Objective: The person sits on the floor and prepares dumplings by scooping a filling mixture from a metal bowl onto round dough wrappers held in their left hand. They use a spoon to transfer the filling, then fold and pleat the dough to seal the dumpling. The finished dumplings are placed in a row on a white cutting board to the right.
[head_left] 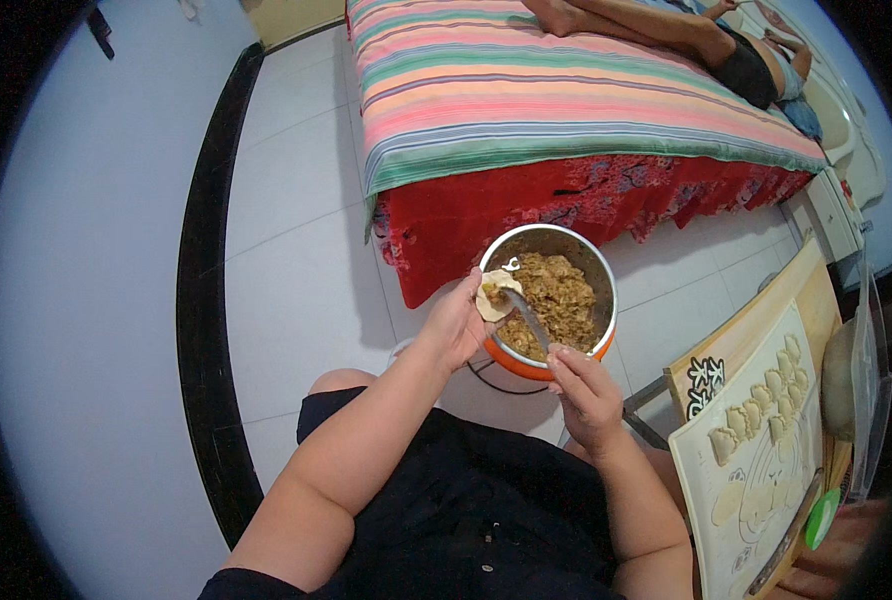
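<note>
My left hand (pixel 454 322) is closed on the edge of a round, pale dumpling wrapper (pixel 493 308), held at the left rim of a metal bowl (pixel 613 290) with an orange outside. A little brownish filling sits on the wrapper. My right hand (pixel 588 394) grips the handle of a metal spoon (pixel 532 322), whose far end reaches across the bowl and touches the filling on the wrapper. Chopped, brown-green filling (pixel 564 290) fills much of the bowl below the spoon. A small white piece lies against the bowl's inner wall.
At the right, a wooden table (pixel 816 285) bears a white board (pixel 696 480) with several folded dumplings (pixel 756 408) in rows. A green-and-white object (pixel 823 518) lies near its edge. Ahead stands a bed (pixel 566 120) with a striped cover; a person (pixel 686 35) lies on it.
</note>
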Available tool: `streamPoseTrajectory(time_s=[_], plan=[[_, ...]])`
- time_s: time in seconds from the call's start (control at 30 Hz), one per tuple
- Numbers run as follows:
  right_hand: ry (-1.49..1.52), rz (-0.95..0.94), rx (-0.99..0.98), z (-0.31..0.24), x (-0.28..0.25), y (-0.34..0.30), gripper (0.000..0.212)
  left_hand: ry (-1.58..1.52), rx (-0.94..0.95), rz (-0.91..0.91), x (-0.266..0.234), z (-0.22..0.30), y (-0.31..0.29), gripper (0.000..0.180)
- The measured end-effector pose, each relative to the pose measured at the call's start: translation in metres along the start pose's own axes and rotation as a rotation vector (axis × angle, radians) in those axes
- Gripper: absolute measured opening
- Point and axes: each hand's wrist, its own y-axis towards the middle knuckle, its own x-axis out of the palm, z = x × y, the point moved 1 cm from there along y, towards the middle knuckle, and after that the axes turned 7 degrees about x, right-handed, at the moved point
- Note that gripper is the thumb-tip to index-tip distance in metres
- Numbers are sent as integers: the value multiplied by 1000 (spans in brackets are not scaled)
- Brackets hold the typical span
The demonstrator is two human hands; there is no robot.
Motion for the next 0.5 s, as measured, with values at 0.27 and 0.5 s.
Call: streamPoseTrajectory(time_s=[0.27, 0.5], plan=[[388, 191, 577, 26, -5, 0, 22, 24, 101, 108, -1, 9, -1, 40], [170, -77, 641, 38, 16, -10, 19, 13, 90, 101, 3, 10, -4, 39]])
